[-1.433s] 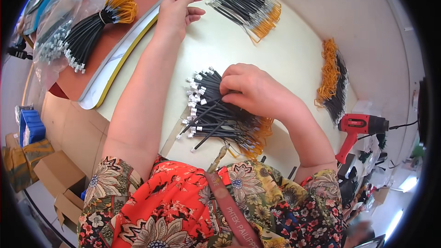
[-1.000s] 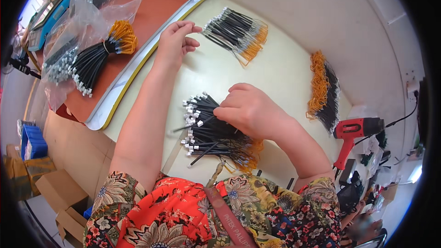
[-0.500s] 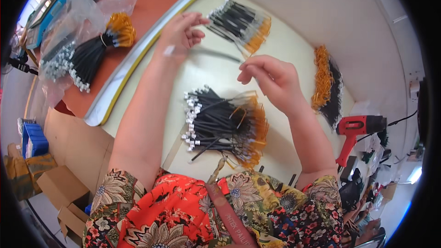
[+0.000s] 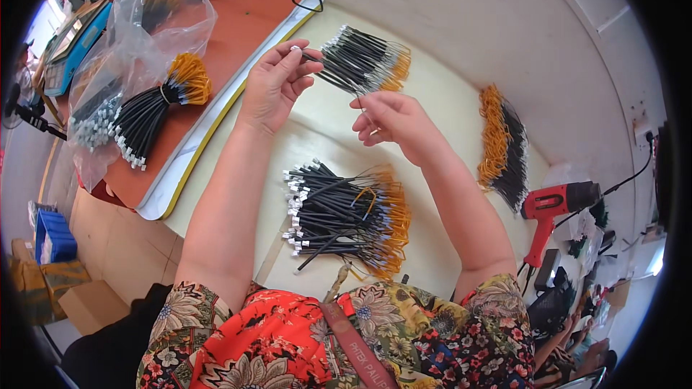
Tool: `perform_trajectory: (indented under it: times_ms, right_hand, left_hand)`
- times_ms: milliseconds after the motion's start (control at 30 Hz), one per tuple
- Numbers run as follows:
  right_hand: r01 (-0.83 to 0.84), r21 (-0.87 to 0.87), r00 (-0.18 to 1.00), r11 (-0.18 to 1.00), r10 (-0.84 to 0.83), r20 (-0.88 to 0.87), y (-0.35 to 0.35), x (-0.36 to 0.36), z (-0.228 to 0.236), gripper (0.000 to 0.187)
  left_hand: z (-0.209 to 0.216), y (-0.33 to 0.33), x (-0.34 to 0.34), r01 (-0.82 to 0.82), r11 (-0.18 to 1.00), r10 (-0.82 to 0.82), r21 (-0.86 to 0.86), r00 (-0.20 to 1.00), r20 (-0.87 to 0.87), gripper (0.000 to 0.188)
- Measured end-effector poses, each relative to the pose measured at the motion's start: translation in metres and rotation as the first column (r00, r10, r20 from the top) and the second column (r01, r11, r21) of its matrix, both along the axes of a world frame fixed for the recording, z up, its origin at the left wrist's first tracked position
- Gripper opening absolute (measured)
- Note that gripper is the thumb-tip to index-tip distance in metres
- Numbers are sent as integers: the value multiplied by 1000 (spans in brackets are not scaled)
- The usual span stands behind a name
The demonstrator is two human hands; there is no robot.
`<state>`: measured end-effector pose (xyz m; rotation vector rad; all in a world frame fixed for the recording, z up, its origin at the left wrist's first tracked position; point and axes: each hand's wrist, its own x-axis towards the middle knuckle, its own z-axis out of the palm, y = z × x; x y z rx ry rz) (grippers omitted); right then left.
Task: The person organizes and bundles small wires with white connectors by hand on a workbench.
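Diagonally held, the black cable [image 4: 329, 75] points its white connector [image 4: 295, 48] upper-left.

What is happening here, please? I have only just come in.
A person holds a black cable with a white connector in the left hand. The right hand is near it, but whether it grips the cable's other end is hard to tell. Nearest the person, a large pile of similar cables lies on the pale table. A smaller pile lies beyond the hands, and a third pile is at the right, near a red heat gun.
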<state>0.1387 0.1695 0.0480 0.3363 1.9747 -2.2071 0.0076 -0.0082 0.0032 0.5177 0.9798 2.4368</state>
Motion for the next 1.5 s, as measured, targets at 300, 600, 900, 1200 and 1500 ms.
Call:
perform_trajectory:
  times_ms: [300, 600, 900, 1200, 1500]
  right_hand:
    - [-66, -155, 995, 986, 76, 58, 4, -5, -2, 28]
    - [-25, 321, 997, 947, 46, -59, -2, -5, -4, 13]
    - [-106, 314, 984, 943, 145, -102, 1, -16, -5, 26]
    - [-95, 281, 988, 955, 126, -94, -2, -28, -5, 19]
    - [-29, 648, 994, 761, 93, -65, -5, -29, -2, 16]
  left_hand:
    - [1, 0, 0, 9, 1000, -9, 21, 1000, -30, 23]
    - [4, 2, 5, -5, 999, 3, -36, 998, -67, 17]
    - [7, 0, 6, 43, 994, -48, -103, 998, -48, 15]
    - [12, -1, 8, 126, 984, -128, -125, 992, -9, 14]
    - [2, 2, 4, 47, 975, -51, -217, 999, -12, 14]
